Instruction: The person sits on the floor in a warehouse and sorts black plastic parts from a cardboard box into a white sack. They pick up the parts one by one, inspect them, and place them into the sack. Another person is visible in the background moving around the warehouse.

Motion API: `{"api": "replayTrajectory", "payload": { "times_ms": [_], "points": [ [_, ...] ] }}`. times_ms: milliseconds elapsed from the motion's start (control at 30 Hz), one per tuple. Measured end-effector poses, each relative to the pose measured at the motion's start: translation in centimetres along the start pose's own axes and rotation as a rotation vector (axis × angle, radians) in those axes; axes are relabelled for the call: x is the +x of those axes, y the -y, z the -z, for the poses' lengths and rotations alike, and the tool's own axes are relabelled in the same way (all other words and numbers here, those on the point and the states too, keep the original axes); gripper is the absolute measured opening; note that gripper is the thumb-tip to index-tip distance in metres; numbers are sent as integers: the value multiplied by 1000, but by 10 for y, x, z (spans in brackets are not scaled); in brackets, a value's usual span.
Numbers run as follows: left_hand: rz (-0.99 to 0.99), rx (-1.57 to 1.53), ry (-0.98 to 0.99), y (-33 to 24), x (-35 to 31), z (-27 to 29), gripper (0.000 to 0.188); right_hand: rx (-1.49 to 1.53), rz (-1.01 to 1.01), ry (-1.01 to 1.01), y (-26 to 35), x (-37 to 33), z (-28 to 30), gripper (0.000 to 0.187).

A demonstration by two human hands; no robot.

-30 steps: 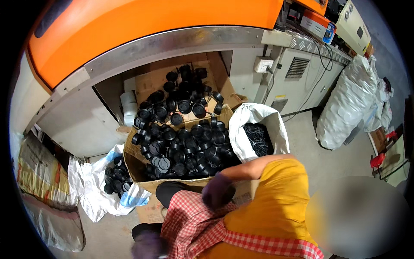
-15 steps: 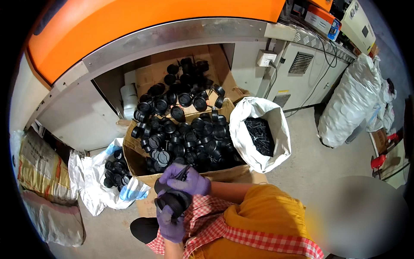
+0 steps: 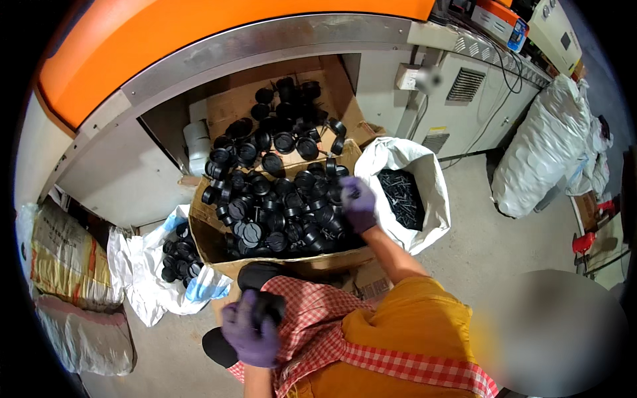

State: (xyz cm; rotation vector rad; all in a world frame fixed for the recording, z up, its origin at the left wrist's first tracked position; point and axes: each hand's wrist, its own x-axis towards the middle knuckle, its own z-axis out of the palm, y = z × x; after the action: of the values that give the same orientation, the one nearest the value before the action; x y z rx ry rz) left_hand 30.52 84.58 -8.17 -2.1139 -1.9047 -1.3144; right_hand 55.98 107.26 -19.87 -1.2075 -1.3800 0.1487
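My left hand (image 3: 251,335), in a purple glove, is closed around a black round plastic cap (image 3: 269,306) above my lap. My right hand (image 3: 360,207), gloved the same way, hovers over the right edge of the cardboard box (image 3: 292,268), beside the white bag (image 3: 434,199). Its fingers are curled in with a dark spot among them; what they hold, if anything, I cannot make out. A heap of black round caps (image 3: 275,219) fills the box. Thin black plastic sticks (image 3: 400,199) lie in the white bag.
More black caps pile up on a cardboard sheet (image 3: 229,93) under the orange machine (image 3: 232,26). To the left, an opened white bag (image 3: 142,272) holds further caps. Full sacks (image 3: 70,259) stand at far left, and a large white sack (image 3: 544,146) at right.
My right hand has left the cap at my lap and moved up and right to the box's edge near the white bag. My left hand keeps the cap, slightly lower left.
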Motion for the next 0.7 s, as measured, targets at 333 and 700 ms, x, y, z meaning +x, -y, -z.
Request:
{"api": "replayTrajectory", "payload": {
  "times_ms": [333, 700],
  "points": [
    [393, -265, -283, 46, 3, 10, 39, -1064, -646, 842, -166, 13, 116, 58],
    [302, -143, -776, 204, 67, 42, 42, -175, 58, 453, -45, 37, 25, 17]
  ]
}}
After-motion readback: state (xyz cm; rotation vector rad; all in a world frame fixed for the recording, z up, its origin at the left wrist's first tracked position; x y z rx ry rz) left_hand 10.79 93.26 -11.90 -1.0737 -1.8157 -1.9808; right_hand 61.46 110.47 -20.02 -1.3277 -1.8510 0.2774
